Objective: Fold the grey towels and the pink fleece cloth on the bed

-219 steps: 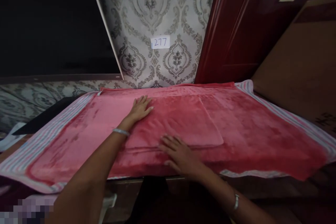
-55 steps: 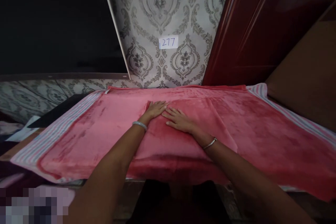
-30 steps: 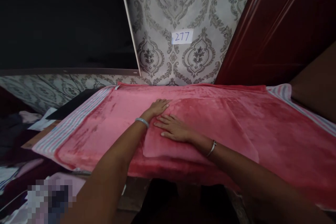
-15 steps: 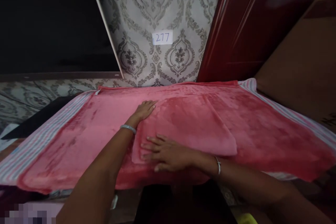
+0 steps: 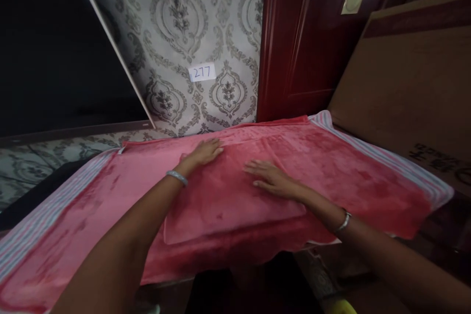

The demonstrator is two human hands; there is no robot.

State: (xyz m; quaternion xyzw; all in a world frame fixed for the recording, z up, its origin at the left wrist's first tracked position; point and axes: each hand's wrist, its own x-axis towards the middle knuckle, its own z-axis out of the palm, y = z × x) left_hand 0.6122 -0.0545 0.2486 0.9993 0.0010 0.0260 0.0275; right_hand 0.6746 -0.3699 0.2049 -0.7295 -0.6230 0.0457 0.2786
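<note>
A folded pink fleece piece [image 5: 217, 206] lies flat on a larger pink fleece blanket [image 5: 136, 186]. My left hand [image 5: 206, 152] rests open, palm down, along the folded piece's far left edge. Over its right part is my right hand [image 5: 272, 176], fingers stretched out and slightly blurred, palm down; whether it presses on the cloth I cannot tell. Both hands hold nothing. Beneath the pink blanket a striped white, pink and blue cloth [image 5: 69, 196] shows at the left and right sides.
Behind stands a patterned wall with a paper label [image 5: 202, 72] reading 277. A large dark screen [image 5: 66, 49] is at the left. To the right are a dark red door [image 5: 294, 59] and a big cardboard box [image 5: 415, 73] beside the blanket.
My right hand has moved from the folded piece's near left to its right part, away from me. My left hand stays at the far left edge. The view has turned right.
</note>
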